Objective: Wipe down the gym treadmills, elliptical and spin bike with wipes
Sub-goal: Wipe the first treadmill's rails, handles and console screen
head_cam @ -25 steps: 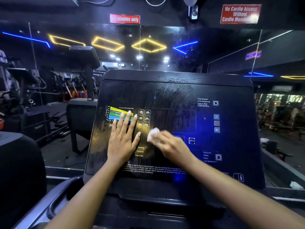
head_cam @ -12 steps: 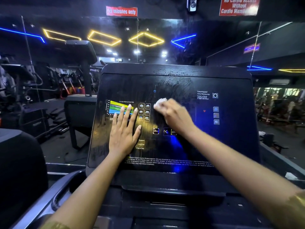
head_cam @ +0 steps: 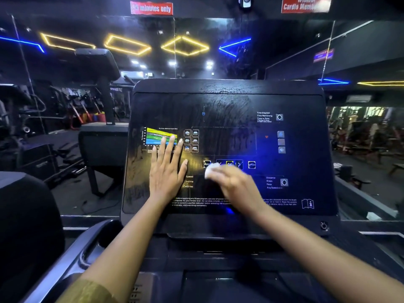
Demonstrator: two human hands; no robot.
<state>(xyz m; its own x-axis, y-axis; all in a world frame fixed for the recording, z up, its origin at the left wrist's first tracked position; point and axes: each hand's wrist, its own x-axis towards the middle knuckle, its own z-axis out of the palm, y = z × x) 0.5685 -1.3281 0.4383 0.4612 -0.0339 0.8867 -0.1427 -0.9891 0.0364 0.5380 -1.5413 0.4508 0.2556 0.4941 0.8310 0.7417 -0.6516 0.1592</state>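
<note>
— Where was the wipe (head_cam: 211, 169)?
— On the treadmill screen (head_cam: 229, 119), at its lit buttons (head_cam: 229, 164), gripped by the blurred right hand (head_cam: 237, 185).
— Anything around?
— The left hand (head_cam: 167, 170) lay flat beside it, fingers spread over the chart (head_cam: 155, 133); a mirror (head_cam: 65, 68) stood behind.

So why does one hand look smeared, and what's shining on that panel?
Head view: the right hand and the wipe it holds are motion-blurred, the left hand sharp; the dark console carries blue and yellow glare and wet-looking streaks.
</note>
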